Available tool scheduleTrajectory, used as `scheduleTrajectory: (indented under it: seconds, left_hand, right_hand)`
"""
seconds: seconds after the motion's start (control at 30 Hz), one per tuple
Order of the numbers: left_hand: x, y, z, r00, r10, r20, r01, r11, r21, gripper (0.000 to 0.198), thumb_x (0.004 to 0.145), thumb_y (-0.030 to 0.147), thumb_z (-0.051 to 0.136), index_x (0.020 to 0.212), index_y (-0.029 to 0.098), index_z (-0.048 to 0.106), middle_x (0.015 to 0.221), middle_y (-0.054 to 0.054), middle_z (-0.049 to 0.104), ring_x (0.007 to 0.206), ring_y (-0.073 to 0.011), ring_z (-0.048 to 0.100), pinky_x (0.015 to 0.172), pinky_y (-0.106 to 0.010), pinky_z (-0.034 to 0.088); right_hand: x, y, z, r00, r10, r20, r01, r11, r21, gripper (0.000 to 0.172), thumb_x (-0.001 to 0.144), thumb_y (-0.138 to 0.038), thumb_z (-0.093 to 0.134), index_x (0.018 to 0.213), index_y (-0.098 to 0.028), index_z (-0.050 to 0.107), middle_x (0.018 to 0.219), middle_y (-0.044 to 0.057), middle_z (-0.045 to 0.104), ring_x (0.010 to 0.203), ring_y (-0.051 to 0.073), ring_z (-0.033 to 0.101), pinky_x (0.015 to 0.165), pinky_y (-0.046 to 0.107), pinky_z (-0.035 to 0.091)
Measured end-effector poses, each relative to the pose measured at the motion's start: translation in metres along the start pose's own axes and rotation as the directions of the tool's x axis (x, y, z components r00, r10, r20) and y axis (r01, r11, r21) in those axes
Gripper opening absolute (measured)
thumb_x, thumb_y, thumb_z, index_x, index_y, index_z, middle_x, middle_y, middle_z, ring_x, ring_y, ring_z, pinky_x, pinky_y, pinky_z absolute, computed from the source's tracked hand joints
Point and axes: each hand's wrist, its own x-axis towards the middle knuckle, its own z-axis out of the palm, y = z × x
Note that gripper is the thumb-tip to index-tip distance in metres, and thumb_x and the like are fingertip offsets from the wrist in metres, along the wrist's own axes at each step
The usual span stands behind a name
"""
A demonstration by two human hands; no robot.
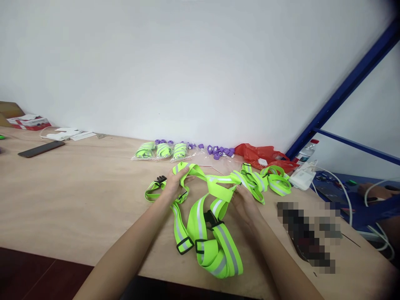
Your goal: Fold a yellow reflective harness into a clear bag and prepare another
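A neon-green reflective strap harness [208, 225] with grey stripes and black buckles lies spread on the wooden table [78, 196], its lower loops hanging over the front edge. My left hand [175, 183] is closed on a strap at the harness's upper left, near a black clip [161, 180]. My right hand [245, 202] is closed on a strap at the upper right. More green straps [268, 179] lie bunched just beyond my right hand.
Three bagged green straps [162, 151] and several purple caps [218, 152] lie by the wall, beside a red plastic bag [262, 156]. A phone [41, 148], papers and a red box [29, 122] sit far left. White charger, cables, bottle and another person's hand [373, 192] are at right.
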Motion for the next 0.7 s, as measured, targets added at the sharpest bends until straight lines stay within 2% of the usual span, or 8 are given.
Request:
scheduleTrajectory:
  seconds: [0.1,0.2,0.3,0.37,0.43,0.53,0.6,0.7]
  left_hand:
    - [-0.002,-0.002,-0.001,1.000,0.016,0.012,-0.019,0.978,0.206,0.044,0.063,0.043,0.088,0.088,0.015,0.065,0.082,-0.003,0.071,0.073,-0.0199,0.069,0.068,-0.033,0.058]
    - [-0.004,-0.003,-0.003,0.997,0.061,0.042,-0.074,0.852,0.518,0.042,0.071,0.050,0.081,0.086,0.015,0.064,0.076,-0.003,0.068,0.069,-0.0204,0.066,0.064,-0.032,0.054]
    - [-0.005,-0.006,-0.006,0.980,0.174,0.099,-0.194,0.699,0.688,0.041,0.079,0.048,0.074,0.104,0.018,0.060,0.099,-0.006,0.070,0.089,-0.0245,0.069,0.076,-0.034,0.055]
    - [-0.006,-0.008,-0.008,0.946,0.265,0.189,-0.310,0.560,0.768,0.043,0.083,0.041,0.070,0.118,0.020,0.054,0.119,-0.009,0.066,0.108,-0.0270,0.065,0.090,-0.039,0.052]
    - [-0.008,-0.009,-0.008,0.881,0.287,0.376,-0.463,0.360,0.810,0.048,0.085,0.034,0.067,0.128,0.020,0.050,0.132,-0.013,0.060,0.124,-0.0285,0.057,0.104,-0.044,0.046]
    - [-0.017,-0.010,-0.001,0.739,0.193,0.646,-0.671,0.118,0.732,0.055,0.088,0.035,0.065,0.138,0.021,0.047,0.146,-0.015,0.051,0.135,-0.0303,0.047,0.113,-0.048,0.037]
    - [-0.025,-0.012,0.008,0.654,0.127,0.746,-0.754,0.033,0.656,0.055,0.090,0.039,0.065,0.140,0.022,0.049,0.150,-0.015,0.048,0.138,-0.0307,0.043,0.117,-0.051,0.031]
    - [-0.034,-0.019,0.020,0.568,0.051,0.821,-0.821,-0.038,0.570,0.048,0.093,0.038,0.061,0.138,0.024,0.052,0.147,-0.012,0.052,0.138,-0.0284,0.044,0.120,-0.053,0.024]
  right_hand:
    - [0.001,-0.001,-0.001,0.999,-0.037,-0.020,0.037,0.999,-0.012,0.031,0.077,-0.053,0.075,0.081,-0.023,0.067,0.082,0.003,0.071,0.076,0.021,0.065,0.070,0.035,0.054]
    - [0.001,-0.003,-0.001,0.997,-0.054,-0.053,0.054,0.999,-0.003,0.031,0.076,-0.049,0.078,0.077,-0.021,0.065,0.074,0.001,0.066,0.069,0.017,0.063,0.062,0.030,0.052]
    - [0.000,-0.005,0.001,0.996,-0.029,-0.084,0.031,0.999,0.031,0.031,0.074,-0.046,0.081,0.076,-0.021,0.064,0.073,0.000,0.066,0.069,0.017,0.064,0.060,0.027,0.051]
    - [-0.001,-0.006,0.001,0.994,-0.009,-0.106,0.016,0.997,0.071,0.032,0.071,-0.045,0.084,0.077,-0.021,0.063,0.072,0.000,0.069,0.067,0.017,0.065,0.059,0.027,0.052]
    - [-0.001,-0.005,0.001,0.993,0.003,-0.121,0.010,0.994,0.108,0.035,0.068,-0.045,0.086,0.081,-0.022,0.064,0.074,0.001,0.072,0.065,0.017,0.067,0.059,0.028,0.054]
    - [-0.001,-0.002,0.001,0.993,0.012,-0.118,0.003,0.993,0.120,0.038,0.066,-0.046,0.088,0.084,-0.022,0.065,0.080,0.002,0.076,0.068,0.018,0.069,0.063,0.030,0.058]
    - [-0.001,0.001,0.002,0.993,0.006,-0.119,0.007,0.993,0.115,0.040,0.064,-0.047,0.089,0.082,-0.022,0.063,0.079,0.002,0.075,0.065,0.017,0.069,0.060,0.029,0.057]
    - [-0.001,0.005,0.005,0.991,0.008,-0.130,0.004,0.995,0.095,0.043,0.061,-0.048,0.091,0.072,-0.022,0.059,0.061,-0.004,0.065,0.050,0.012,0.058,0.049,0.024,0.050]
